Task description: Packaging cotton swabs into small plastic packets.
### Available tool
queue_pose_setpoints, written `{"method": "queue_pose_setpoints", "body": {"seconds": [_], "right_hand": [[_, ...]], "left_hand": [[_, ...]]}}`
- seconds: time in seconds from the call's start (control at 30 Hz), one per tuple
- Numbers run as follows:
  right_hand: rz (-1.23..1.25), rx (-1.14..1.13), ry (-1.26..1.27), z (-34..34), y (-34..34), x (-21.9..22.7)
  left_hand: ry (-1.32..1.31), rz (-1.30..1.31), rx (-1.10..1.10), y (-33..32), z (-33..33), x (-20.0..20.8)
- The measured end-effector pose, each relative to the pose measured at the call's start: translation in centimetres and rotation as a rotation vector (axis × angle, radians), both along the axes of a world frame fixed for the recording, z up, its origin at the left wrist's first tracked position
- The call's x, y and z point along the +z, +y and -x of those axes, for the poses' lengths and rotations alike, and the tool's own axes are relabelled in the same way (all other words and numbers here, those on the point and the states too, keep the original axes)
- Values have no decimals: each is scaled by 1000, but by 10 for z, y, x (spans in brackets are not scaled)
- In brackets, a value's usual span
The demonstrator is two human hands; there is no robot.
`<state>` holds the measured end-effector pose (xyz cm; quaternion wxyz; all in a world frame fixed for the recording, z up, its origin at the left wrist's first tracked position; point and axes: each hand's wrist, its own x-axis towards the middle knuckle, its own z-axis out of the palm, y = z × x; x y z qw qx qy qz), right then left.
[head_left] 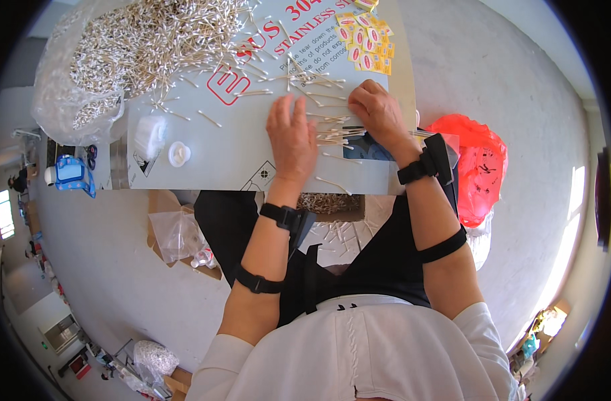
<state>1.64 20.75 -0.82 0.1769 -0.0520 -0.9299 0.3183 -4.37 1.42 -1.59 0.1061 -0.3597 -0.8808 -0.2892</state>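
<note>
Between my hands, on the table, lies a loose row of cotton swabs (pixel 332 138), roughly side by side. My left hand (pixel 293 140) rests palm down at the row's left ends, fingers extended and slightly apart. My right hand (pixel 379 112) is at the upper right of the row, its fingers curled together toward the swabs; whatever they hold, if anything, is hidden. More swabs (pixel 312 77) are scattered just beyond my hands. A single swab (pixel 333 185) lies near the table's front edge.
A large heap of cotton swabs (pixel 151 50) spills from a clear plastic bag (pixel 45 100) at the far left. Yellow packets (pixel 367 41) lie far right. A small white round container (pixel 179 154) stands left. A red bag (pixel 476 167) hangs beside the table; below is a swab-filled box (pixel 332 203).
</note>
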Motion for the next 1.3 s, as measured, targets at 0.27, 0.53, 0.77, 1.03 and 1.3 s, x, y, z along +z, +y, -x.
{"method": "queue_pose_setpoints", "body": {"seconds": [0.27,0.53,0.77,1.03,1.3], "right_hand": [[88,-33,69,-4,-8,-4],[154,-24,60,-2,-6,-4],[205,-53,29,-5,-5,-4],[224,-73,13,-6,-6,-5],[97,-66,100,-18,-20,-5]], "left_hand": [[122,58,-4,9,68,10],[143,118,-23,-8,59,6],[-170,110,-391,-43,-22,36],[-298,390,-635,-59,-44,48],[-105,289,-271,-14,-33,28]]}}
